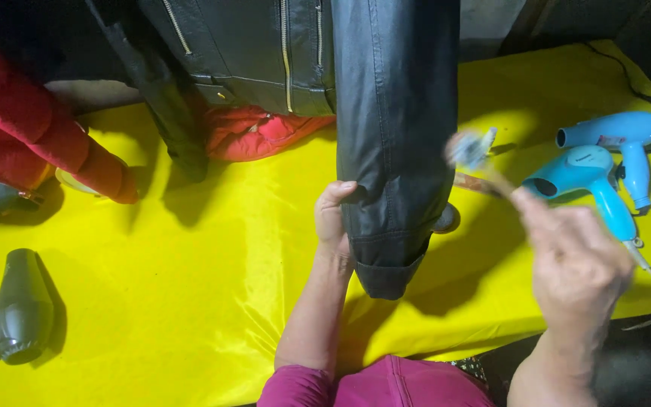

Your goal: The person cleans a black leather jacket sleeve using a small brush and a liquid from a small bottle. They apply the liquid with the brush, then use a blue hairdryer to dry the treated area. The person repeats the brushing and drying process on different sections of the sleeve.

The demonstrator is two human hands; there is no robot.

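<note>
A black leather jacket [265, 53] hangs over a table covered in bright yellow cloth [190, 286]. Its sleeve [395, 136] drops down the middle of the view. My left hand [334, 215] grips the sleeve's left edge just above the cuff [386, 275]. My right hand [576, 264] is raised to the right of the sleeve and holds a small brush [472, 151] by its wooden handle; hand and brush are blurred. The brush head is close to the sleeve's right edge, and I cannot tell whether it touches.
Two light blue hair dryers [604, 158] lie at the right on the cloth, a cord trailing off. A dark grey hair dryer [18, 309] lies at the left front. A red padded jacket [32, 128] hangs at the far left, red fabric [258, 132] under the black jacket.
</note>
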